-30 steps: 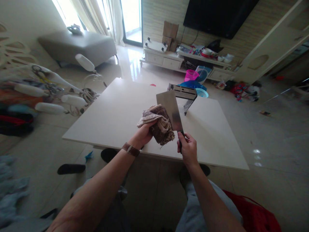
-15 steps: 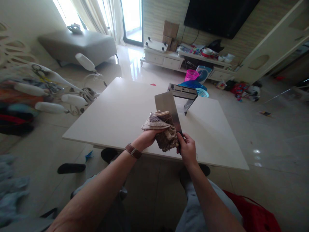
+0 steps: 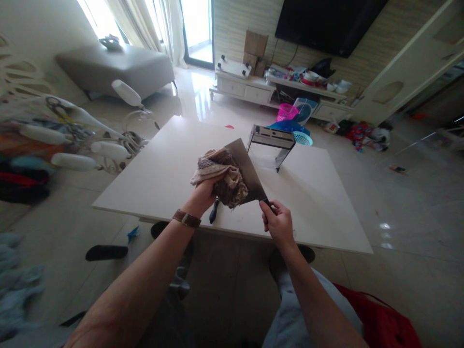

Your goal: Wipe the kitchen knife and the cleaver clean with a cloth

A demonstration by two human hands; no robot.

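Observation:
My right hand (image 3: 278, 222) is wrapped round the black handle of a cleaver (image 3: 250, 174), its broad grey blade pointing up and to the left. Against the blade's left part lies a brown and beige rag (image 3: 221, 176), bunched up in my left hand (image 3: 203, 195). Most of my left fingers are hidden under the cloth. Below the rag, a black handle (image 3: 214, 211) of some tool rests on the white table (image 3: 145, 179); its other end is covered. Beyond the blade stands a knife block (image 3: 272, 137) with a slotted top and clear sides.
Past the table's far edge are a light blue basket (image 3: 302, 138) and a pink basket (image 3: 287, 112). A lamp with several white shades (image 3: 126, 93) stands off the left edge. A red bag (image 3: 384, 314) lies on the floor at lower right.
My left hand has moved the rag left and upward along the blade. The cleaver has tilted further left, and the black handle on the table has come into sight.

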